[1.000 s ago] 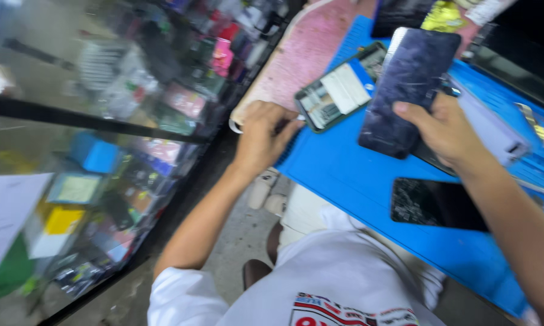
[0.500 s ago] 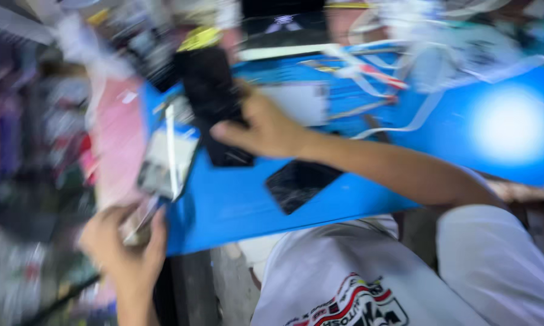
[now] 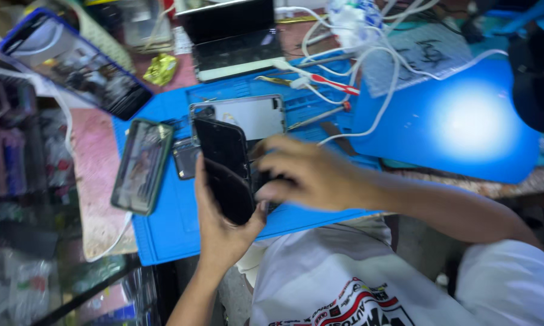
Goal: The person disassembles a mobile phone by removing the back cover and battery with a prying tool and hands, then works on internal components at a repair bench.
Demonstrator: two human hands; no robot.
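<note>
The left hand [image 3: 223, 232] comes up from below the counter edge and cradles two dark, flat, glossy phone-shaped slabs, one laid over the other: a black glass-fronted phone [image 3: 222, 143] standing upright against the palm, and a second black curved panel [image 3: 231, 192] lying lower, across the palm; the fingers wrap behind them and the thumb presses along the left edge, so the hand is closed around both. The right hand [image 3: 305, 178] reaches in from the right, its fingers curled towards the right edge of the same stack; it is blurred, and whether it pinches the panel or only touches it cannot be told.

The stack is held just above a blue rubber work mat [image 3: 163, 235] on the counter [image 3: 96, 199]. On the mat, just left of the hands, lies a phone in a dark green case [image 3: 142, 164], face up; behind the hands lies a silver phone back shell [image 3: 247, 115], open side up; white cables [image 3: 368, 78] and a red-handled tool [image 3: 326, 83] lie further back; a large blue-edged tablet [image 3: 72, 63] lies at the far left.

Handling judgement: both slabs look thin, stiff, light and slick; glass of this kind is fragile at corners and under bending; the long edges are the best grip, with the face unpressed.
</note>
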